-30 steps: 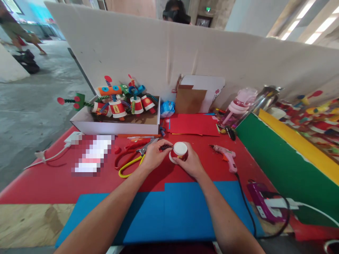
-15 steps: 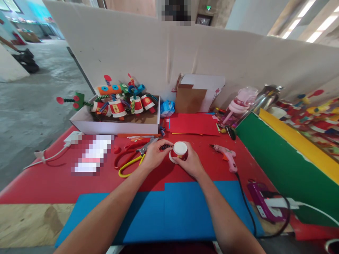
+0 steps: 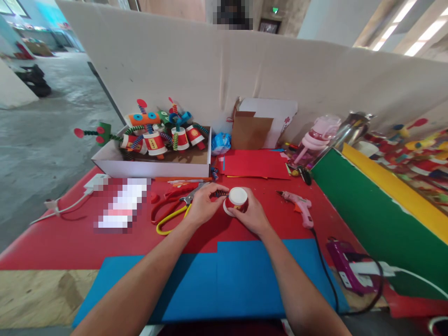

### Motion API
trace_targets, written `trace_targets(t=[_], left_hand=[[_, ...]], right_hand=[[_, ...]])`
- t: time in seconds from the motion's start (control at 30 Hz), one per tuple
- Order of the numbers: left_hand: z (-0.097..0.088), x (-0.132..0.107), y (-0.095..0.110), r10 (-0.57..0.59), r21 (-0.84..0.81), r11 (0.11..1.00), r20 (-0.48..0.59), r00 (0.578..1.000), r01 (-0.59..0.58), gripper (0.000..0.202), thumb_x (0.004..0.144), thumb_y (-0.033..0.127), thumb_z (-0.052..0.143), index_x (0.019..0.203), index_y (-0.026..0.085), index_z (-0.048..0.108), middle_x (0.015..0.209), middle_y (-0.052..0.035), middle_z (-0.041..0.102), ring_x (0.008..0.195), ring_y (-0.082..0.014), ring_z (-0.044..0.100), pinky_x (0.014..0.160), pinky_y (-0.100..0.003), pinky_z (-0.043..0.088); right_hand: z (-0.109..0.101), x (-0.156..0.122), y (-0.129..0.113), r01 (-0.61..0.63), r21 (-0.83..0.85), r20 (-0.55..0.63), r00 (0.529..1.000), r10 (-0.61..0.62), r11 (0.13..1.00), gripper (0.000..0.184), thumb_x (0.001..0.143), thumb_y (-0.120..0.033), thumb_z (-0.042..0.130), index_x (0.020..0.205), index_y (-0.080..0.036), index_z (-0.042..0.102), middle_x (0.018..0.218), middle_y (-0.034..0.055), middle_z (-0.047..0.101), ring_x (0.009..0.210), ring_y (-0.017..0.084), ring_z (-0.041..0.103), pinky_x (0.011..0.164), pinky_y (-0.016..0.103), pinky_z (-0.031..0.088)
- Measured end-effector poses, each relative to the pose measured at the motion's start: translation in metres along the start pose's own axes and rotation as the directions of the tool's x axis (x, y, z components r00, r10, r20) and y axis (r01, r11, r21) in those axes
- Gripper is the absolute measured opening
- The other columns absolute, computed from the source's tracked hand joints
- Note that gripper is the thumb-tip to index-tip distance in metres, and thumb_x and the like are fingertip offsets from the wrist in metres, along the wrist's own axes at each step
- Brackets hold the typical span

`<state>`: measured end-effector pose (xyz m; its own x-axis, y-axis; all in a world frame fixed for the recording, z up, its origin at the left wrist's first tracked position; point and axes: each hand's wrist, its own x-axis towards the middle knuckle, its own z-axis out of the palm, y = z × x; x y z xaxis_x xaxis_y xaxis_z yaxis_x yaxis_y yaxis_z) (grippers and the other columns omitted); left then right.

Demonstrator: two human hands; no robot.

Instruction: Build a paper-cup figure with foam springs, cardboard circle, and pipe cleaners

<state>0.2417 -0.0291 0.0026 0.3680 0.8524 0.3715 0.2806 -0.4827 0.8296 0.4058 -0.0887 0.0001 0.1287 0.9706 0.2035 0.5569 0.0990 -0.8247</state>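
A red and white paper cup (image 3: 238,196) stands bottom-up above the red table covering, its pale base facing me. My right hand (image 3: 252,211) is closed around its near and right sides. At its left side, my left hand (image 3: 207,202) pinches a dark coiled paper strip (image 3: 220,193), whose end meets the cup wall. Whether the strip is stuck there I cannot tell. Just left of that hand lie scissors with yellow handles (image 3: 170,220) and a red-handled pair (image 3: 159,205). A pink glue gun (image 3: 297,205) rests to the right of the cup.
Cup figures with coiled limbs fill a white box (image 3: 150,169) at back left. Red paper sheets (image 3: 257,163) lie behind my hands, blue sheets (image 3: 245,280) under my forearms. At right are a pink bottle (image 3: 317,137), a green board (image 3: 371,219) and a purple power strip (image 3: 345,266) with cords.
Almost nothing differs. Both hands keep their hold on the cup and the coiled strip, with only a tiny shift of the left fingers.
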Motion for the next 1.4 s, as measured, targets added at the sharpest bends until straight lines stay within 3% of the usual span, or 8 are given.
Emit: trace_targets(t=[0.4,1.03,1.27,1.4], left_hand=[[0.0001,0.0022,0.0031,-0.086,-0.081,0.993,0.002,0.996,0.086,0.017,0.074,0.013,0.064,0.087,0.021,0.07,0.091,-0.0006,0.074,0.088,-0.0169,0.066,0.083,-0.03,0.052],[0.0028,0.0025,0.002,-0.081,-0.097,0.992,0.001,0.997,0.081,0.019,0.074,0.012,0.062,0.091,0.019,0.069,0.094,-0.0022,0.074,0.092,-0.0178,0.066,0.089,-0.032,0.052],[0.0005,0.0016,0.0039,-0.105,-0.083,0.991,0.013,0.994,0.106,0.013,0.075,0.016,0.064,0.084,0.02,0.071,0.087,-0.0005,0.075,0.084,-0.0174,0.067,0.083,-0.03,0.054],[0.001,-0.0001,0.0013,-0.065,-0.101,0.993,0.006,0.998,0.065,0.017,0.075,0.015,0.064,0.089,0.02,0.072,0.091,-0.0025,0.075,0.088,-0.0184,0.068,0.085,-0.033,0.053]], right_hand=[[-0.0003,0.0002,-0.0005,0.005,-0.005,0.001,1.0,-0.005,1.0,0.051,0.066,-0.025,0.074,0.112,-0.021,0.052,0.112,0.0087,0.064,0.104,0.025,0.061,0.09,0.04,0.047],[0.0,-0.0001,-0.0009,-0.011,0.0,0.01,1.0,0.011,1.0,0.051,0.066,-0.023,0.073,0.112,-0.019,0.051,0.112,0.0095,0.064,0.103,0.024,0.061,0.09,0.04,0.047],[0.0001,-0.0005,0.0003,0.006,0.002,0.008,1.0,-0.006,1.0,0.051,0.066,-0.024,0.073,0.112,-0.021,0.051,0.113,0.0091,0.064,0.104,0.024,0.061,0.091,0.04,0.048],[0.0002,0.0,0.0021,0.01,-0.003,0.007,1.0,-0.01,1.0,0.052,0.066,-0.024,0.073,0.113,-0.02,0.051,0.114,0.0096,0.064,0.105,0.025,0.061,0.092,0.041,0.047]])
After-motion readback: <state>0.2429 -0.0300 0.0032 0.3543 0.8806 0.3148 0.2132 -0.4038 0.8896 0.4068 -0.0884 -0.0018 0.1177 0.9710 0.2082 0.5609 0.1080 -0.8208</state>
